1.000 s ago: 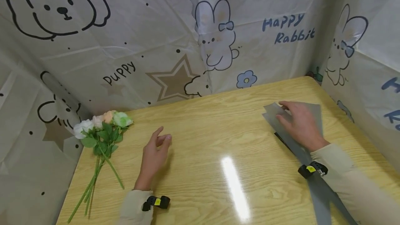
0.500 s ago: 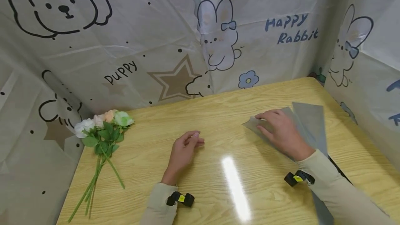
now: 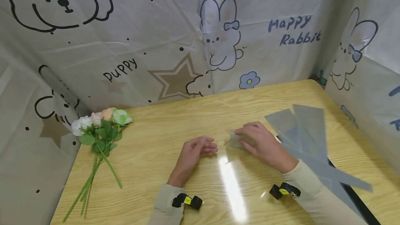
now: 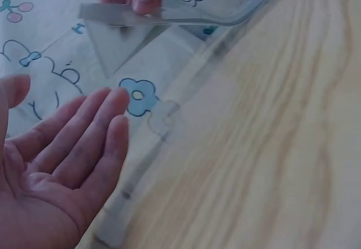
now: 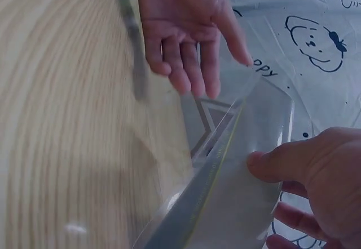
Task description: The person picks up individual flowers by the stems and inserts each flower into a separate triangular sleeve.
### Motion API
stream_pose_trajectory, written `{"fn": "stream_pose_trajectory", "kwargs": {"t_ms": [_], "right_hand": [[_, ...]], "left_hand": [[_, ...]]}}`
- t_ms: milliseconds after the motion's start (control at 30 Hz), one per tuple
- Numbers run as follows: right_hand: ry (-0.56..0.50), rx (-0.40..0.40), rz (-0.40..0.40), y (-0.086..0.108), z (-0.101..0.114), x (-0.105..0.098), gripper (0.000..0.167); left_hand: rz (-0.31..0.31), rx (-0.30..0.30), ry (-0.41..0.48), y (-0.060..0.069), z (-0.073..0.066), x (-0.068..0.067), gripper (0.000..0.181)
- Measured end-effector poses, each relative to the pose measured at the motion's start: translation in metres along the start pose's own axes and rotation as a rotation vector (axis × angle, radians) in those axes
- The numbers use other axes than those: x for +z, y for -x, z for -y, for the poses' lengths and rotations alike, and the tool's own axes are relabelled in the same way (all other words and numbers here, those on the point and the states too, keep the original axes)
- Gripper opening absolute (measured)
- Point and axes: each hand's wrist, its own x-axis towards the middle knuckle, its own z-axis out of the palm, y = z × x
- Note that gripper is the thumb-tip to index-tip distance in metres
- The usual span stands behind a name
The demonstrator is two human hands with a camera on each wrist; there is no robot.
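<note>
I am seeing pale, green-stemmed flowers [image 3: 104, 133] lying left on the yellow wood-grain table [image 3: 175, 121], grey translucent plastic sheets [image 3: 310, 122] lying right across a long black strip [image 3: 359, 204], the left hand [image 3: 193, 152] and right hand [image 3: 264, 145] hovering between, and a white printed backdrop [image 3: 175, 20] hanging behind.

The left grip [image 3: 194, 155] is relaxed, palm turned inward, its slightly bent fingers lying close together. The right grip [image 3: 265, 145] pinches, thumb opposite curved fingers. The left forearm [image 3: 165, 202] and right forearm [image 3: 312, 193], both pale-sleeved, angle inward from the near side.
</note>
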Motion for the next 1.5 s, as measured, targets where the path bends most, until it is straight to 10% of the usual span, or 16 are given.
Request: {"fn": "stream_pose_trajectory", "kwargs": {"t_ms": [400,700,1067,1500], "right_hand": [[-0.012,-0.061,0.065,0.003,0.012,0.014,0.034],[-0.001,-0.097,0.087,0.007,0.015,0.024,0.039],[-0.006,-0.04,0.098,0.006,0.017,0.029,0.037],[-0.031,-0.039,0.121,0.01,0.017,0.037,0.035]], "left_hand": [[0.192,0.008,-0.003,0.001,0.004,0.014,0.06],[0.195,-0.025,0.03,0.001,0.007,0.021,0.046],[-0.011,-0.012,-0.208,0.001,0.007,0.024,0.025],[0.06,-0.039,-0.192,0.002,0.009,0.026,0.027]]}}
